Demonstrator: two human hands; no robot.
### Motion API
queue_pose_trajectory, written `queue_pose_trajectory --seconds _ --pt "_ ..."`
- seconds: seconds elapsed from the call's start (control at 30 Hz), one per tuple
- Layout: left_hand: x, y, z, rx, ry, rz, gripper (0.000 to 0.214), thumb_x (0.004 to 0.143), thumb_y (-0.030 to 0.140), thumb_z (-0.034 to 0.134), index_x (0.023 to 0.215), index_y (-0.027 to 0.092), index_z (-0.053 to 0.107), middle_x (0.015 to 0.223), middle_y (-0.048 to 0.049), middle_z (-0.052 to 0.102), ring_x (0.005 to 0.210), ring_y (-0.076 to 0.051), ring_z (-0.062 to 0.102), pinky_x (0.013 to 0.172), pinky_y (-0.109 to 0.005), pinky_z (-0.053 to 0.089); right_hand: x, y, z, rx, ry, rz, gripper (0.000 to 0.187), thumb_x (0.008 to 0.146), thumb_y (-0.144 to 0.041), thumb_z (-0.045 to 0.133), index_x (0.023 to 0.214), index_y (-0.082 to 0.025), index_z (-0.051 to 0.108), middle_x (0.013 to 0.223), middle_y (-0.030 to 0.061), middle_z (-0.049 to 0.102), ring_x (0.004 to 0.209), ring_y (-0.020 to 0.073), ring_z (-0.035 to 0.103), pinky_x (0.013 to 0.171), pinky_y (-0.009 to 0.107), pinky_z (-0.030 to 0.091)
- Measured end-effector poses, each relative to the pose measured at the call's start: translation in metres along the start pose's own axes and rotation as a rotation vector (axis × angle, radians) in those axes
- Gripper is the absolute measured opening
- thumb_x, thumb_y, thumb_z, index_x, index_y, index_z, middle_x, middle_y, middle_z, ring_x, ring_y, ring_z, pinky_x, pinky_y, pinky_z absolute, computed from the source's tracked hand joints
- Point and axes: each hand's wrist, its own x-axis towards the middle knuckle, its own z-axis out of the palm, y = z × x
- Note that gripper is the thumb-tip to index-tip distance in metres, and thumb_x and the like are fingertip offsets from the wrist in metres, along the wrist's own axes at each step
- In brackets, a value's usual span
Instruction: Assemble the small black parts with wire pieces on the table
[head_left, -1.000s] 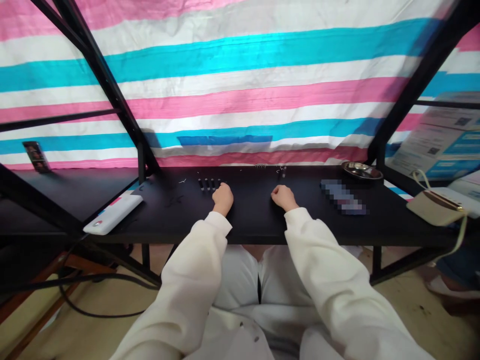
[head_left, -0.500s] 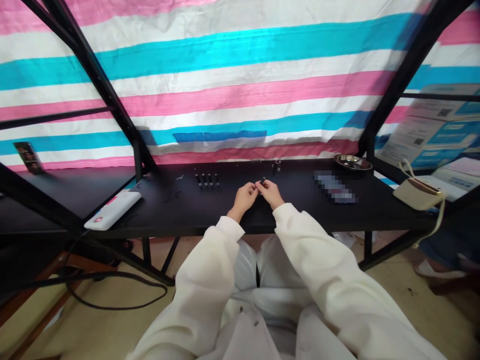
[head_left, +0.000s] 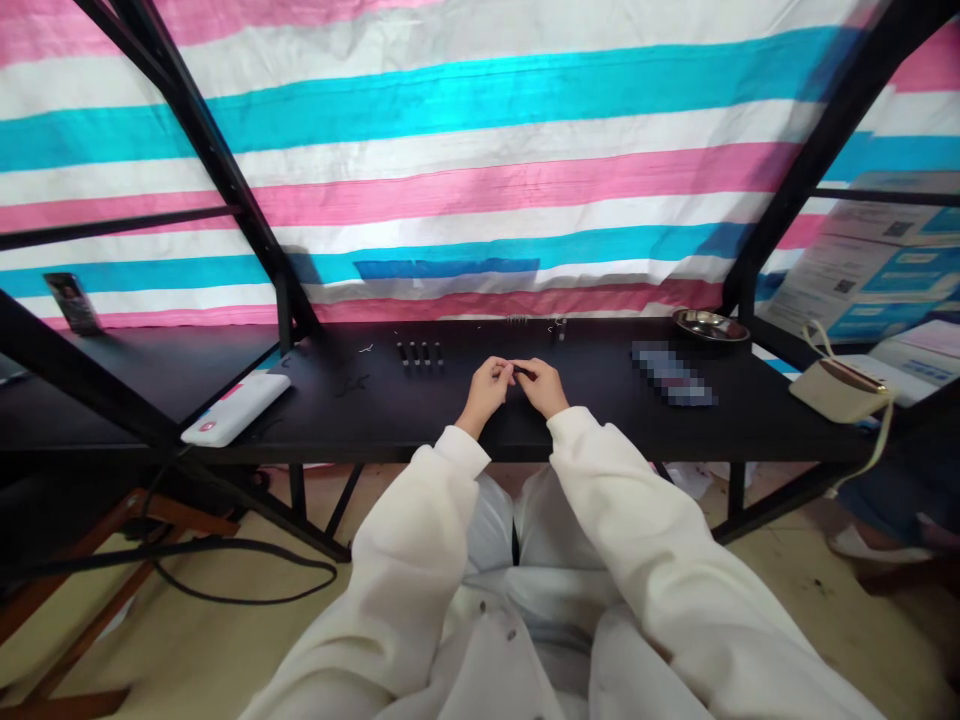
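Over the middle of the black table (head_left: 337, 420), my left hand (head_left: 487, 388) and my right hand (head_left: 541, 386) meet at the fingertips, both closed in a pinch. Between them shows a small dark stick-like piece (head_left: 524, 372), mostly covered by the fingers. Its far details are too small to make out. To the left of my hands, several short black tubes (head_left: 426, 354) with pale ends stand in a row. Beyond my hands, a similar small piece (head_left: 562, 330) lies by some thin white bits (head_left: 553, 326), close to a line of tiny metallic parts (head_left: 517, 318).
A white power bank-like case (head_left: 236, 408) lies at the left. Toward the right are a blurred-out flat object (head_left: 671, 375), a shiny metal dish (head_left: 711, 326) and a cream handbag (head_left: 836, 385). Black frame posts (head_left: 255, 220) rise before a striped sheet (head_left: 487, 190).
My fingers have shifted around the small dark piece, which now lies more level between the hands. The whole view has moved slightly; the table objects keep their places.
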Motion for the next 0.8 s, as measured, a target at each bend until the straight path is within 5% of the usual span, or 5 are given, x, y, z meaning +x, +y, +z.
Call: queue_pose_trajectory --seconds 0.13,0.3,0.47,0.8 --pt "0.0055 -0.0023 -0.0015 -0.13 0.11 -0.048 0.011 0.084 0.027 0.049 0.088 0.018 0.044 0.072 0.0032 0.056 0.034 -0.002 0.041 0.035 -0.018 0.031 0.0026 -0.0009 0.0027 0.247 0.084 0.131 0.03 0.074 -0.028 0.053 0.101 -0.018 0.062 0.076 0.0017 0.061 0.059 0.011 0.052 0.062 0.028 0.045" --pt "0.0057 0.0017 -0.0023 -0.188 0.127 -0.082 0.007 0.084 0.02 0.047 0.089 0.018 0.043 0.075 0.0025 0.056 0.034 -0.002 0.043 0.035 -0.017 0.032 0.0053 -0.0041 0.0018 0.501 0.067 0.295 0.029 0.075 -0.044 0.056 0.087 -0.018 0.056 0.066 -0.0002 0.061 0.048 0.0092 0.05 0.048 0.024 0.039" --pt "0.0035 0.0042 -0.0017 -0.189 0.103 -0.08 0.01 0.084 0.023 0.049 0.09 0.018 0.044 0.076 0.0021 0.058 0.035 -0.001 0.044 0.037 -0.017 0.035 0.0058 -0.0033 0.0006 0.545 0.057 0.291 0.038 0.065 -0.052 0.066 0.078 -0.018 0.053 0.06 -0.0012 0.059 0.048 0.0089 0.051 0.049 0.024 0.041" --pt "0.0031 0.0042 0.0009 -0.097 0.094 -0.061 0.009 0.088 0.026 0.041 0.093 0.019 0.041 0.072 0.0043 0.054 0.034 -0.001 0.042 0.035 -0.016 0.033 0.0062 -0.0033 0.0007 0.526 0.062 0.243 0.037 0.067 -0.053 0.064 0.076 -0.019 0.053 0.059 -0.0014 0.059 0.049 0.0093 0.05 0.05 0.026 0.042"
